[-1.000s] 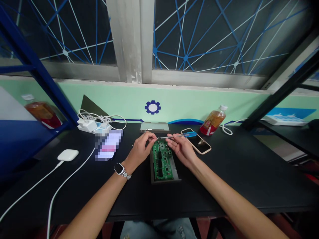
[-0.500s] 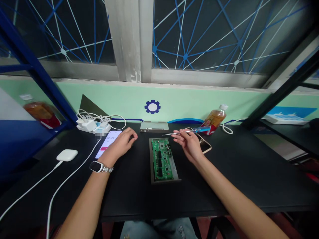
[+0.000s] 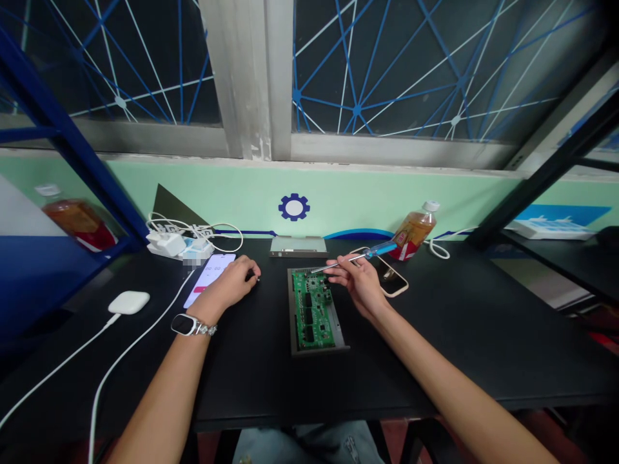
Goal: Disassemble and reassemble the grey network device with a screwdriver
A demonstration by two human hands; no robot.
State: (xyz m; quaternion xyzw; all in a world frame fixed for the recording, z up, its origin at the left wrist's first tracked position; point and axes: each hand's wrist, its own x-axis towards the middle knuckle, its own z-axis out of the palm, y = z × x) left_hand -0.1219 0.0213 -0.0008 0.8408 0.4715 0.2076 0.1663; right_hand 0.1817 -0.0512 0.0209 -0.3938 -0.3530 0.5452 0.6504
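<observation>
A green circuit board [image 3: 316, 312] lies in a grey metal tray [image 3: 291, 322] on the black table. My right hand [image 3: 358, 283] is closed on a screwdriver [image 3: 380, 250] with a clear blue handle and a thin metal shaft. The shaft slants down to the left, its tip over the board's far end; whether it touches is too small to tell. Left of the board, my left hand [image 3: 235, 283] has its fingers curled together beside a lit phone [image 3: 215, 274]. Something tiny may be at its fingertips, but I cannot make it out.
A flat metal cover [image 3: 298, 247] stands at the back against the wall. Behind my right hand lie a second phone [image 3: 394, 280] and a drink bottle [image 3: 413, 229]. At left are a power strip [image 3: 169, 245], white cables and a white case [image 3: 129, 302].
My right hand has moved slightly left and down, bringing the screwdriver's tip over the board's far end, with the shaft tilted more steeply. My left hand's fingers have curled in more.
</observation>
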